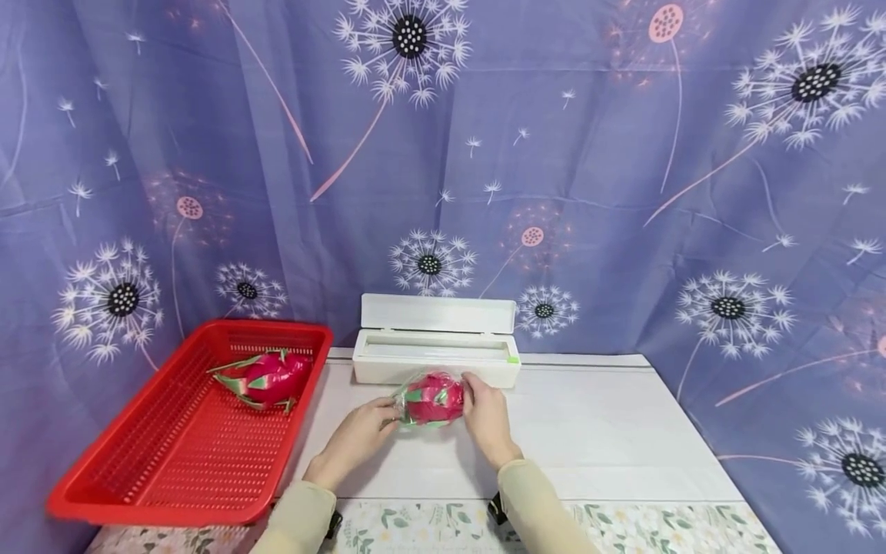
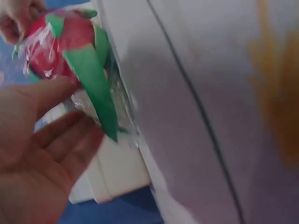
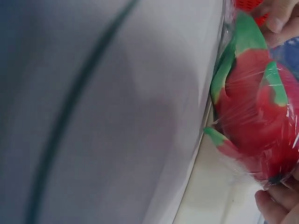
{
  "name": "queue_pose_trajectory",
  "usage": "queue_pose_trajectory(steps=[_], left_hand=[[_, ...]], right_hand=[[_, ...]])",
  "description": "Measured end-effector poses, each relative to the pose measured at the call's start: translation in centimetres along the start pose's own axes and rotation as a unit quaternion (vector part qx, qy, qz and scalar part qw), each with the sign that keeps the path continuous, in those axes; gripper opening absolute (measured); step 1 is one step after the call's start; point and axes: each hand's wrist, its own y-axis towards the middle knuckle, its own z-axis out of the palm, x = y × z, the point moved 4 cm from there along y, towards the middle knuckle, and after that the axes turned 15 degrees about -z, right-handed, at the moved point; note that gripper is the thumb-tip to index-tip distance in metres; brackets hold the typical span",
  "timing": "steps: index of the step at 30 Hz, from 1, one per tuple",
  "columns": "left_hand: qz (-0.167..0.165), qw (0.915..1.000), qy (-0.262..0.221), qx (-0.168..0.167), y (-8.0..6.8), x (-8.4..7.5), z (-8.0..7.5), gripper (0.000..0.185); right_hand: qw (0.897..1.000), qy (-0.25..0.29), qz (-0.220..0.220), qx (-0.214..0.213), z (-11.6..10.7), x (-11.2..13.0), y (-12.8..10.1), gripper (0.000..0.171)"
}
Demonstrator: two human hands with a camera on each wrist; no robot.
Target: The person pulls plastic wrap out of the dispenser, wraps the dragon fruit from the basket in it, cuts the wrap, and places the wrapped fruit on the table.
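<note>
A pink dragon fruit with green leaf tips, wrapped in clear cling film, is between my two hands in front of the white box. My left hand holds its leafy end, thumb and fingers on either side of the film in the left wrist view. The right hand grips the opposite, rounded end, fingertips curled against it. Glossy, wrinkled film covers the fruit's skin in the right wrist view. A long green leaf points out past the left fingers.
Just behind the hands stands a white cling film box with its lid raised. On the left, a red plastic basket holds another dragon fruit. A flowered cloth lines the white table's front edge; a patterned curtain hangs behind.
</note>
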Motion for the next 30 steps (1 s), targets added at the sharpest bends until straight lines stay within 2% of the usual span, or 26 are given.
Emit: queue_pose_trajectory(steps=[3,7,10,13,17,19,21,24,27,29,30], left_hand=[[0.016,0.9970,0.068,0.032,-0.8,-0.4,0.8,0.034],[0.014,0.9920,0.110,0.061,-1.7,-0.8,1.5,0.050],[0.005,0.9917,0.109,0.069,-2.0,-1.0,1.5,0.054],[-0.002,0.9914,0.104,0.079,-2.2,-1.1,1.3,0.055],[0.009,0.9942,0.087,0.063,-2.5,-1.0,0.7,0.035],[0.012,0.9968,0.069,0.039,-2.4,-0.9,0.0,0.020],[0.007,0.9991,0.040,0.012,-2.2,-0.8,-0.9,0.010],[-0.007,0.9993,-0.003,-0.036,-1.5,-0.9,-2.2,0.009],[-0.015,0.9946,-0.041,-0.094,-0.2,-1.5,-3.0,0.008],[-0.020,0.9912,-0.075,-0.107,1.1,-1.9,-3.1,0.007],[-0.021,0.9906,-0.091,-0.100,1.9,-2.2,-2.9,0.011]], right_hand=[[1.000,-0.021,-0.007,0.018,-0.4,1.1,-0.3,0.023],[0.997,-0.044,-0.029,0.056,-1.2,3.0,-0.8,0.030],[0.993,-0.060,-0.047,0.093,-1.6,4.0,-1.3,0.037],[0.987,-0.053,-0.056,0.140,-2.1,4.7,-1.8,0.045],[0.981,0.012,-0.034,0.190,-3.2,4.9,-2.7,0.043],[0.982,0.062,-0.007,0.181,-4.0,4.6,-2.8,0.035],[0.981,0.117,0.026,0.149,-4.6,4.0,-2.7,0.028],[0.974,0.191,0.087,0.083,-4.8,2.5,-2.3,0.021],[0.954,0.247,0.161,0.044,-4.0,1.0,-1.7,0.024],[0.938,0.279,0.204,0.038,-2.9,0.2,-1.1,0.029],[0.929,0.293,0.223,0.041,-2.3,-0.1,-0.8,0.032]])
